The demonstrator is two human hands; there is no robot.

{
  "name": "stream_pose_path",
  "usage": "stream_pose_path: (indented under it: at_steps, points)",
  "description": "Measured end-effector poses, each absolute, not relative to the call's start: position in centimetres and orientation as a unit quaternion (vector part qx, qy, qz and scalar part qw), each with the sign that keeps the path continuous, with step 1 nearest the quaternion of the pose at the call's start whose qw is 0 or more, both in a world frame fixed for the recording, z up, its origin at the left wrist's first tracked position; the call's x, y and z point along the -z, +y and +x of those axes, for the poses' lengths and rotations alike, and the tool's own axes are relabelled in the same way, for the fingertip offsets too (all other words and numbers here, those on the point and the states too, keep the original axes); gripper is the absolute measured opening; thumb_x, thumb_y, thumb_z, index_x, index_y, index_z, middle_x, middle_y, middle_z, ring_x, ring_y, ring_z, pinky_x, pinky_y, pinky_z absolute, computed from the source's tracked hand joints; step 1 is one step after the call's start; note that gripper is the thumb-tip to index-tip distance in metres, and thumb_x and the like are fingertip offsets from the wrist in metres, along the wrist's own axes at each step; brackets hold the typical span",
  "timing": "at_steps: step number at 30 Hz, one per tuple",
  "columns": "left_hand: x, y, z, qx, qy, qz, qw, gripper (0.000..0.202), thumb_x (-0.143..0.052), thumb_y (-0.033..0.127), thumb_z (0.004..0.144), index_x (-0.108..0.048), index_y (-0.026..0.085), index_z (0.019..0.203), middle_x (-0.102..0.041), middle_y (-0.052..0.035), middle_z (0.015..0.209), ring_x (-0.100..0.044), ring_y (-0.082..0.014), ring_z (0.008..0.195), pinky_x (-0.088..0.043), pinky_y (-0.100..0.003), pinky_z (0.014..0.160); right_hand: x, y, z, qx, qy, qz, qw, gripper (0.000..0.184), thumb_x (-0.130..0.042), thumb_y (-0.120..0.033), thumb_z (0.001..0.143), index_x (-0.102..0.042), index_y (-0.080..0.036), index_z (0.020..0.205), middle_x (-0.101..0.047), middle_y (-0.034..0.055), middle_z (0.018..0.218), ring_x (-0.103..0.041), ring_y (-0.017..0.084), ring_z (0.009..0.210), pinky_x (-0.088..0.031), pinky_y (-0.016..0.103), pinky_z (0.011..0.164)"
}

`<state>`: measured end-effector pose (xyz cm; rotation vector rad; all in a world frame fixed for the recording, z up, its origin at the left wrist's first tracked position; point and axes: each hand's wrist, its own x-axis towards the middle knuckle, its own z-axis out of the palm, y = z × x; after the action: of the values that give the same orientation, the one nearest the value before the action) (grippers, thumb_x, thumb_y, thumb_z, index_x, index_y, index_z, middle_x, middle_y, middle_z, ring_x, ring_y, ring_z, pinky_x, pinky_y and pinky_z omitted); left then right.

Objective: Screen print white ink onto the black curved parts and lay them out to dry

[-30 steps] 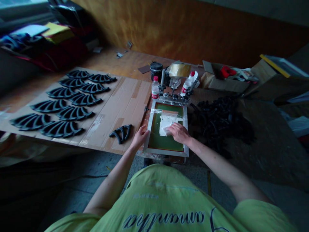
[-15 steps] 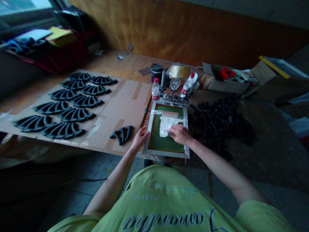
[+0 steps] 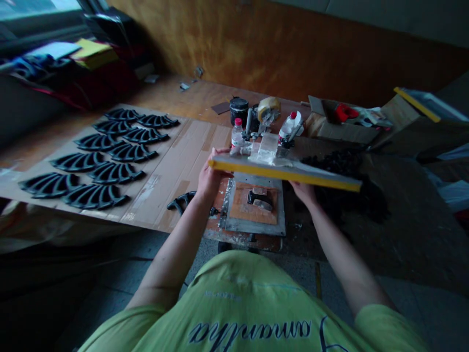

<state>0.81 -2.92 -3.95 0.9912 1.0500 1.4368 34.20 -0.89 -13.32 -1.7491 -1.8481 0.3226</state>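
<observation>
A screen-printing frame [image 3: 289, 175], yellow along its front edge, is tilted up above its base. My left hand [image 3: 209, 177] grips it at its left end. Just beneath the frame, toward the right, is my right hand [image 3: 305, 191]; its fingers are mostly hidden, so I cannot tell whether they hold anything. A white-smeared squeegee [image 3: 268, 146] rests on the raised frame near the hinge clamps. Below, a small black curved plastic piece [image 3: 269, 198] sits on the wooden jig block [image 3: 242, 208] of the metal base plate [image 3: 252, 229].
Black fan-shaped parts [image 3: 95, 195] lie in rows on flattened cardboard [image 3: 157, 186] at left. A heap of black pieces [image 3: 340, 195] is at right. Behind stand two red-capped bottles [image 3: 237, 132], a black tub [image 3: 238, 110], a tape roll [image 3: 269, 108] and a cardboard box [image 3: 330, 128].
The frame has swung up from lying flat, uncovering the base and the black piece. My right hand has let go of the squeegee and moved right, under the frame. My left hand rose with the frame.
</observation>
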Motion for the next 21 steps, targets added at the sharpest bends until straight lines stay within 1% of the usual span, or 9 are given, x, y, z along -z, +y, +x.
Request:
stream_pose_path:
  at_steps: [3, 5, 7, 9, 11, 12, 14, 17, 21]
  points:
    - [1.6, -0.6, 1.9, -0.603, 0.41, 0.422, 0.538, 0.055, -0.044, 0.066, 0.091, -0.058, 0.023, 0.121, -0.071, -0.0056, 0.091, -0.068, -0.0136, 0.076, -0.053, -0.021, 0.06, 17.0, -4.0, 30.7, -0.122, -0.758, -0.613, 0.186, 0.035, -0.061, -0.053, 0.087, -0.067, -0.018, 0.085, -0.066, 0.0086, 0.092, -0.062, 0.022, 0.09, -0.049, 0.036, 0.085]
    - [1.4, -0.4, 2.6, -0.62, 0.408, 0.41, 0.53, 0.055, -0.043, 0.066, 0.092, -0.054, 0.024, 0.126, -0.072, -0.0053, 0.093, -0.069, -0.013, 0.075, -0.052, -0.021, 0.059, 18.2, -5.2, 28.4, -0.097, -0.78, -0.605, 0.127, 0.025, -0.063, -0.043, 0.088, -0.065, -0.018, 0.083, -0.066, 0.0113, 0.096, -0.06, 0.023, 0.096, -0.047, 0.035, 0.087]
    - [2.7, -1.8, 3.4, -0.627, 0.43, 0.384, 0.524, 0.056, -0.043, 0.067, 0.091, -0.053, 0.024, 0.125, -0.072, -0.0057, 0.091, -0.069, -0.0133, 0.072, -0.051, -0.021, 0.056, 18.2, -5.8, 26.7, -0.095, -0.762, -0.632, 0.103, 0.018, -0.059, -0.034, 0.091, -0.062, -0.018, 0.082, -0.066, 0.0108, 0.09, -0.06, 0.023, 0.091, -0.046, 0.033, 0.082]
    - [5.2, -4.8, 4.5, -0.564, 0.468, 0.363, 0.576, 0.058, -0.049, 0.069, 0.086, -0.058, 0.021, 0.118, -0.073, -0.0077, 0.086, -0.069, -0.0158, 0.067, -0.05, -0.022, 0.051, 17.6, -6.4, 25.5, -0.117, -0.722, -0.673, 0.114, 0.017, -0.053, -0.031, 0.095, -0.06, -0.019, 0.085, -0.066, 0.0089, 0.083, -0.061, 0.021, 0.083, -0.045, 0.03, 0.075]
    - [8.0, -8.4, 5.7, -0.393, 0.491, 0.353, 0.693, 0.061, -0.062, 0.07, 0.077, -0.062, 0.017, 0.108, -0.073, -0.0119, 0.084, -0.07, -0.0218, 0.068, -0.05, -0.026, 0.048, 16.6, -7.5, 24.1, -0.131, -0.694, -0.689, 0.165, 0.02, -0.048, -0.033, 0.098, -0.059, -0.019, 0.088, -0.066, 0.0082, 0.082, -0.061, 0.022, 0.082, -0.045, 0.03, 0.073]
    - [9.3, -10.1, 6.4, -0.339, 0.491, 0.337, 0.729, 0.061, -0.064, 0.07, 0.075, -0.063, 0.018, 0.108, -0.074, -0.0136, 0.09, -0.072, -0.0247, 0.074, -0.051, -0.027, 0.05, 16.2, -8.1, 23.4, -0.134, -0.699, -0.674, 0.196, 0.022, -0.046, -0.034, 0.098, -0.059, -0.019, 0.089, -0.066, 0.0085, 0.084, -0.061, 0.022, 0.083, -0.046, 0.031, 0.074]
    - [11.4, -12.4, 7.1, -0.336, 0.491, 0.281, 0.753, 0.057, -0.063, 0.069, 0.076, -0.063, 0.018, 0.102, -0.074, -0.0146, 0.098, -0.072, -0.027, 0.088, -0.055, -0.029, 0.057, 15.4, -9.3, 22.2, -0.15, -0.752, -0.594, 0.242, 0.021, -0.047, -0.034, 0.098, -0.06, -0.02, 0.09, -0.067, 0.0089, 0.09, -0.061, 0.022, 0.089, -0.047, 0.032, 0.079]
    - [13.1, -12.6, 5.7, -0.401, 0.504, 0.227, 0.73, 0.051, -0.064, 0.065, 0.078, -0.06, 0.017, 0.094, -0.072, -0.0144, 0.102, -0.072, -0.0245, 0.09, -0.057, -0.03, 0.064, 14.9, -9.5, 23.2, -0.177, -0.819, -0.483, 0.254, 0.019, -0.045, -0.026, 0.097, -0.064, -0.022, 0.099, -0.068, 0.0085, 0.101, -0.061, 0.022, 0.101, -0.048, 0.035, 0.09]
    - [15.1, -10.7, -2.0, -0.463, 0.625, 0.235, 0.583, 0.044, -0.057, 0.06, 0.085, -0.055, 0.016, 0.091, -0.072, -0.0125, 0.097, -0.069, -0.0161, 0.069, -0.055, -0.027, 0.059, 16.8, -6.8, 31.2, -0.096, -0.746, -0.631, 0.19, 0.041, -0.039, -0.005, 0.088, -0.066, -0.015, 0.117, -0.066, 0.0151, 0.116, -0.058, 0.026, 0.112, -0.046, 0.041, 0.099]
